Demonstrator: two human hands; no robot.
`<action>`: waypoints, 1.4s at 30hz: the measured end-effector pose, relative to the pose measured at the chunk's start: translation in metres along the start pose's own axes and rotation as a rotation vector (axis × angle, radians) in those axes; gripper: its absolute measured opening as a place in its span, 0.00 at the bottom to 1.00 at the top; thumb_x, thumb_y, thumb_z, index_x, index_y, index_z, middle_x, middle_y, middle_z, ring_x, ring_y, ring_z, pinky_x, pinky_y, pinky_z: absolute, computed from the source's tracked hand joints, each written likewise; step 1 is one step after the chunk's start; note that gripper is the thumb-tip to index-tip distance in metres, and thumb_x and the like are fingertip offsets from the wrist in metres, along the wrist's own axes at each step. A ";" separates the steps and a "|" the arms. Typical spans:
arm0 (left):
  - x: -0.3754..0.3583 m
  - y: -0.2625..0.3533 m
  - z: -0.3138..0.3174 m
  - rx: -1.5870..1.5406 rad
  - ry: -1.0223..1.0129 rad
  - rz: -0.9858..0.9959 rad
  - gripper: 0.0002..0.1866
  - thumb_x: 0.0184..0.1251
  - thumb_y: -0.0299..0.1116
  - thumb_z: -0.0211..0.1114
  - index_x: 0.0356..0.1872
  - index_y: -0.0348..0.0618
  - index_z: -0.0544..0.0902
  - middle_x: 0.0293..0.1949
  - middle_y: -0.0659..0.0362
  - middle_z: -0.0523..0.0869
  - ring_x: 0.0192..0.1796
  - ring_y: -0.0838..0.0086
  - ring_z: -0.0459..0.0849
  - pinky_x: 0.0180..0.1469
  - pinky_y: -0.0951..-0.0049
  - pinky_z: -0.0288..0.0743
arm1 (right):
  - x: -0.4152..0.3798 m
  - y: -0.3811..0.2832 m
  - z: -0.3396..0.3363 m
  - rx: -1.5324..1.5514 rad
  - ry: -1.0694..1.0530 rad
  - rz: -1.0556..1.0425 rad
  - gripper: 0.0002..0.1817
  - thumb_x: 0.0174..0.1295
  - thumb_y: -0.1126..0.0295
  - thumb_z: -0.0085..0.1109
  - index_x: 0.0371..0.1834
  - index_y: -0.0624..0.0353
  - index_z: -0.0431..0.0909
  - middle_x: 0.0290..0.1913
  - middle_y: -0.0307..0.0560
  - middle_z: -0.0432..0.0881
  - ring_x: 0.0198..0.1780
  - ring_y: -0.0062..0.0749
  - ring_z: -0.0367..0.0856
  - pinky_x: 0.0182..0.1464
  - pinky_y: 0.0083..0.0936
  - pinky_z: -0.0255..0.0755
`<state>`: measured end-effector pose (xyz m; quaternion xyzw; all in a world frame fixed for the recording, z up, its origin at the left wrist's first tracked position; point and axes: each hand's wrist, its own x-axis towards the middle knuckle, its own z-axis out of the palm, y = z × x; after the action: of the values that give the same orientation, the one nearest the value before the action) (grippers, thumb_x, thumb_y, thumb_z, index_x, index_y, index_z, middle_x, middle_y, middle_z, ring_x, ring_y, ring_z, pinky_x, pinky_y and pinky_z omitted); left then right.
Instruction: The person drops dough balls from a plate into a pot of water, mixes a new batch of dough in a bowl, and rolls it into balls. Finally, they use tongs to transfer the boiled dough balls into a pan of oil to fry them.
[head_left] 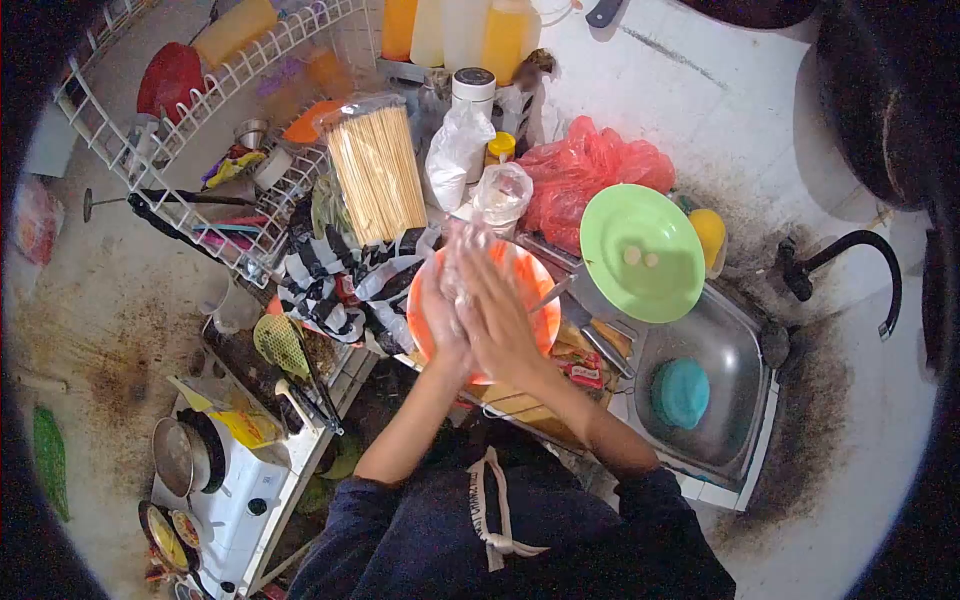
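Observation:
Above the orange bowl (548, 325), my left hand (442, 315) and my right hand (493, 325) are pressed palm to palm, fingers pointing away from me. White powdery or doughy residue coats the fingers, which are slightly smeared by motion. Whatever lies between the palms is hidden. A metal utensil handle (553, 292) leans out over the bowl's right rim. To the right, a light green plate (610, 215) carries two small pale balls (641, 258). Behind the bowl stand an open clear bag of white powder (502, 192) and a white plastic bag (458, 150).
A steel sink (735, 420) with a turquoise bowl (682, 393) and black faucet (870, 240) is at right. A knife (605, 350) lies beside the bowl. Skewers (375, 170), a red bag (600, 160) and a white dish rack (190, 150) stand behind; a stove (235, 510) is left.

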<state>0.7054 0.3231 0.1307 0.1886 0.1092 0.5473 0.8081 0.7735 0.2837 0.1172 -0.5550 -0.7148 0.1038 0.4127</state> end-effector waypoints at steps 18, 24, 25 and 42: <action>0.005 -0.006 -0.016 -0.115 -0.126 0.026 0.30 0.70 0.50 0.31 0.66 0.41 0.52 0.67 0.56 0.56 0.69 0.65 0.51 0.69 0.69 0.42 | -0.001 -0.016 -0.004 0.204 -0.059 -0.163 0.36 0.62 0.49 0.35 0.64 0.68 0.52 0.67 0.60 0.50 0.69 0.47 0.47 0.68 0.40 0.38; -0.016 -0.033 -0.015 0.216 -0.037 -0.111 0.32 0.68 0.51 0.33 0.66 0.39 0.51 0.67 0.54 0.55 0.69 0.69 0.53 0.69 0.67 0.42 | 0.014 -0.015 0.002 0.261 0.047 -0.125 0.37 0.63 0.48 0.28 0.67 0.66 0.44 0.69 0.59 0.44 0.71 0.43 0.41 0.69 0.33 0.33; -0.010 -0.037 -0.023 0.214 -0.037 -0.110 0.32 0.68 0.51 0.33 0.66 0.39 0.51 0.67 0.54 0.55 0.69 0.69 0.53 0.69 0.67 0.42 | 0.016 -0.017 0.003 0.318 0.053 -0.129 0.37 0.63 0.48 0.28 0.67 0.66 0.43 0.69 0.59 0.44 0.71 0.43 0.40 0.69 0.33 0.31; -0.004 -0.001 0.009 0.049 -0.210 0.069 0.35 0.67 0.57 0.28 0.68 0.43 0.46 0.69 0.57 0.47 0.71 0.71 0.44 0.70 0.69 0.34 | -0.002 -0.003 0.010 0.346 0.171 -0.022 0.37 0.65 0.49 0.26 0.68 0.65 0.34 0.71 0.57 0.34 0.72 0.43 0.31 0.69 0.32 0.29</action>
<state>0.7084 0.3175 0.1385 0.2681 0.0309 0.5494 0.7908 0.7647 0.2841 0.1119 -0.4748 -0.6548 0.1731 0.5620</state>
